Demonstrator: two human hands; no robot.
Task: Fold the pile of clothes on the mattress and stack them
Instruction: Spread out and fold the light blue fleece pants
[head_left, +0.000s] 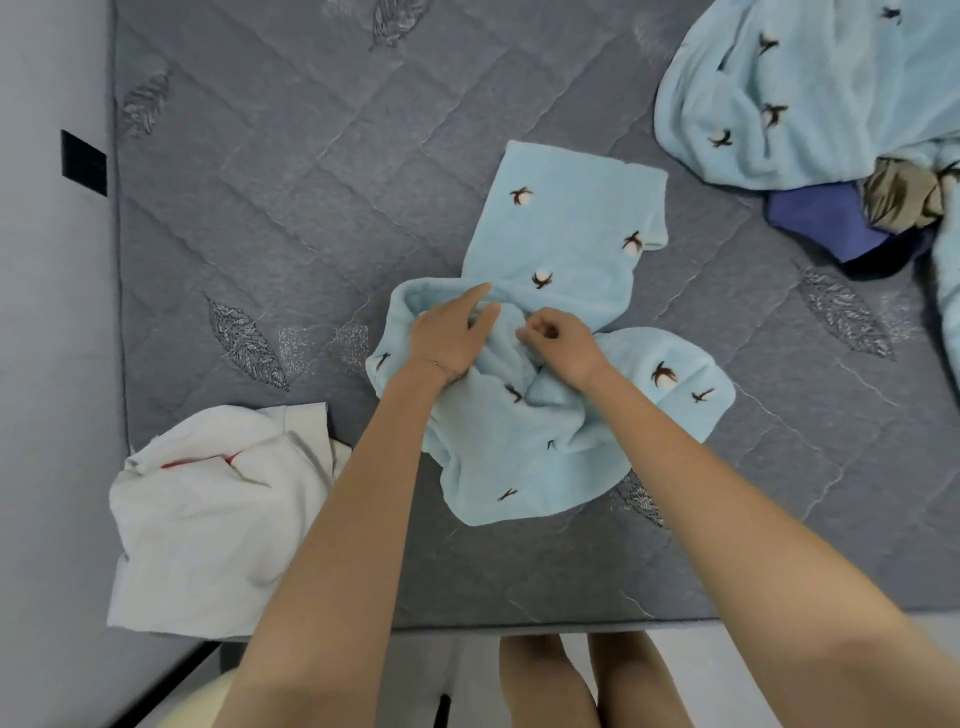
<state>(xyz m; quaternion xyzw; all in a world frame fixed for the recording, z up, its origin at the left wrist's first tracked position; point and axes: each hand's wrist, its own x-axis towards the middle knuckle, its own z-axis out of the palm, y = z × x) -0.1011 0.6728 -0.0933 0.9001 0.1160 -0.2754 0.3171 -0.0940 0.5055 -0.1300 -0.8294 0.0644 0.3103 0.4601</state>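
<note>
A light blue fleece garment (566, 244) with small dark bird prints lies crumpled in the middle of the grey quilted mattress (291, 208). My left hand (449, 338) rests on a raised fold of it with fingers nearly straight. My right hand (556, 345) is curled and pinches the fabric right beside the left hand. The garment's lower part is bunched under my forearms.
A white cloth (208, 519) with a red mark lies at the mattress's near left corner. At the far right sits a pile: another light blue printed piece (810, 88), a dark blue garment (821, 218) and an olive one (904, 197). A pale wall runs along the left.
</note>
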